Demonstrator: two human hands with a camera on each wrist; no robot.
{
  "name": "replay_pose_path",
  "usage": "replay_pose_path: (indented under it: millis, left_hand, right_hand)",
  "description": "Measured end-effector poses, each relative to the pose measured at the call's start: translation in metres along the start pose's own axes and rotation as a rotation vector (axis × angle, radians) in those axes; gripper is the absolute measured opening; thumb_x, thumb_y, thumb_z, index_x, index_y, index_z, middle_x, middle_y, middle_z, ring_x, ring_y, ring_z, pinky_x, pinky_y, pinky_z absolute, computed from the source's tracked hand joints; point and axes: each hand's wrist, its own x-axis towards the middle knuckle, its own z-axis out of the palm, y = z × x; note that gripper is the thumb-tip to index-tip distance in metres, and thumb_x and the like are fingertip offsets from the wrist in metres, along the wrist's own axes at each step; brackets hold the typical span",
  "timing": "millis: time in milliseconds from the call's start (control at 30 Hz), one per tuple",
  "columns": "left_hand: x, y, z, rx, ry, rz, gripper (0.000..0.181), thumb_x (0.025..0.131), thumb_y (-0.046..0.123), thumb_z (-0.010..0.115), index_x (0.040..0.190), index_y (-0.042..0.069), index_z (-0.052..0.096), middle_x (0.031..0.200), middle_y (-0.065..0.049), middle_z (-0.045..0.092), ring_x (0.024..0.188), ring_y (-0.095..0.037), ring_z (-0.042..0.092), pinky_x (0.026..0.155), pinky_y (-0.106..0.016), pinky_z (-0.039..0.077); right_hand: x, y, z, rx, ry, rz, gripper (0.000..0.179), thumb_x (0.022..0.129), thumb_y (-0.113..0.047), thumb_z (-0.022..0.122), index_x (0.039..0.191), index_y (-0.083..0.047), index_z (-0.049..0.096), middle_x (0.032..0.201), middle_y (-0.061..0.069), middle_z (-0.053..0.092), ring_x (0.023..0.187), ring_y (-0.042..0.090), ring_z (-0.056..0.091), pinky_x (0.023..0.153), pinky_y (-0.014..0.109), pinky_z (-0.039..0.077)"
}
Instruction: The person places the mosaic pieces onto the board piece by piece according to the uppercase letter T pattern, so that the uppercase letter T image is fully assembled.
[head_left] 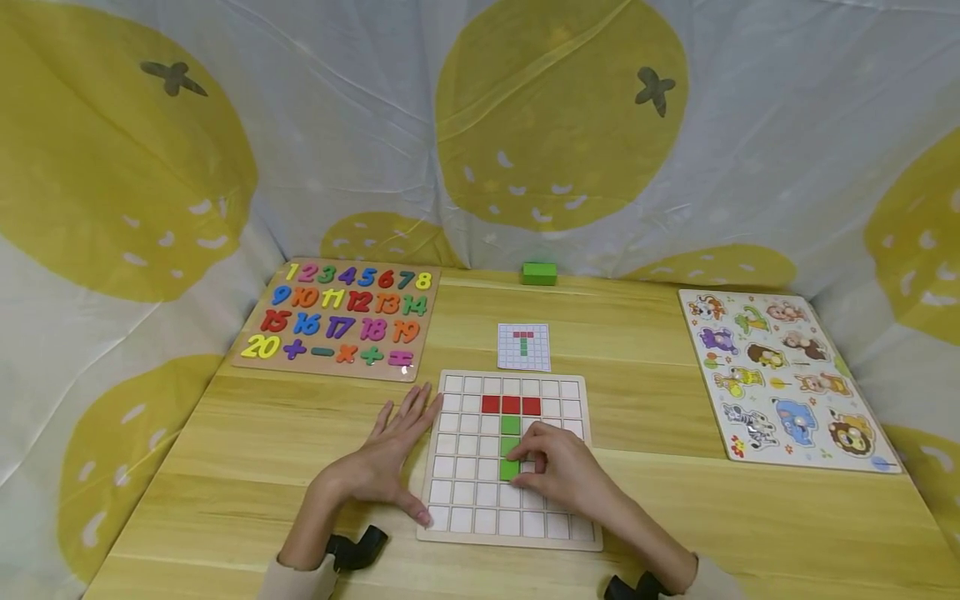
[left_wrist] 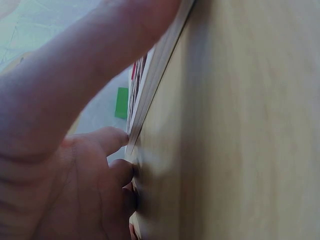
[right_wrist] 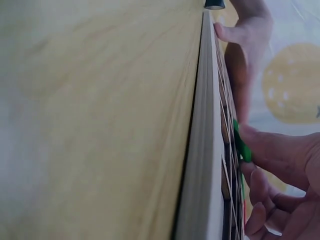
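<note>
A wooden grid board [head_left: 462, 493] lies on the table with a row of red tiles [head_left: 511, 405] near its top. Below the middle red one, green tiles [head_left: 511, 425] run down a column. My right hand [head_left: 562, 468] pinches the lowest green tile [right_wrist: 242, 145] between thumb and finger; it looks tilted against the grid in the right wrist view. Fingers partly cover the tile above it. With fingers spread, my left hand [head_left: 381, 463] rests along the board's left edge, its thumb at the lower left corner. A small pattern card [head_left: 534, 360] lies behind the board.
A number puzzle [head_left: 333, 367] lies at the back left, and an animal puzzle [head_left: 780, 442] at the right. A green block [head_left: 539, 273] stands at the table's back edge, before a fruit-printed cloth [head_left: 360, 125].
</note>
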Motion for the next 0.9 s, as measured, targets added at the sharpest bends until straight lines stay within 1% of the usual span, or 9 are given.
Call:
replay_pose_path:
  millis: [133, 300, 567, 700, 900]
  left_hand:
    - [-0.001, -0.001, -0.001, 0.0, 0.003, 0.003, 0.158, 0.051, 0.049, 0.101, 0.167, 0.009, 0.002, 0.174, -0.016, -0.017, 0.16, -0.04, -0.018, 0.126, -0.067, -0.014]
    - [-0.001, -0.001, -0.002, -0.001, 0.005, 0.005, 0.158, 0.051, 0.049, 0.101, 0.167, 0.009, 0.002, 0.174, -0.017, -0.017, 0.16, -0.041, -0.017, 0.126, -0.067, -0.014]
    - [-0.001, -0.001, -0.002, -0.008, 0.003, 0.008, 0.158, 0.051, 0.049, 0.1, 0.167, 0.009, 0.001, 0.173, -0.016, -0.018, 0.16, -0.04, -0.018, 0.126, -0.067, -0.015]
    - [-0.002, -0.002, 0.0, -0.005, 0.0, 0.002, 0.158, 0.05, 0.05, 0.1, 0.167, 0.009, 0.001, 0.173, -0.015, -0.018, 0.16, -0.039, -0.018, 0.126, -0.066, -0.015]
    - [0.0, -0.002, 0.001, -0.003, 0.006, 0.009, 0.159, 0.05, 0.051, 0.1, 0.167, 0.009, 0.001, 0.173, -0.015, -0.018, 0.16, -0.039, -0.018, 0.126, -0.067, -0.014]
  right_hand:
    - [0.001, 0.0, -0.001, 0.032, -0.006, -0.002, 0.022, 0.076, -0.007, 0.091, 0.097, -0.011, 0.082, 0.088, -0.004, 0.068, 0.066, -0.001, 0.051, 0.062, 0.017, 0.043]
    - [0.001, 0.002, 0.0, 0.071, -0.009, -0.002, 0.022, 0.076, -0.006, 0.09, 0.096, -0.01, 0.083, 0.088, -0.002, 0.067, 0.068, 0.003, 0.053, 0.061, 0.016, 0.046]
    - [0.001, 0.007, 0.004, 0.095, 0.004, 0.004, 0.022, 0.076, -0.007, 0.091, 0.096, -0.011, 0.083, 0.089, -0.003, 0.066, 0.069, 0.005, 0.054, 0.06, 0.016, 0.048]
    - [0.0, 0.009, 0.003, 0.103, -0.027, -0.007, 0.023, 0.079, -0.009, 0.089, 0.101, -0.013, 0.083, 0.093, -0.004, 0.065, 0.071, 0.005, 0.055, 0.062, 0.016, 0.049]
    - [-0.001, 0.015, -0.001, 0.145, -0.075, -0.021, 0.023, 0.084, -0.011, 0.085, 0.107, -0.014, 0.082, 0.098, -0.003, 0.065, 0.076, 0.004, 0.056, 0.067, 0.019, 0.052]
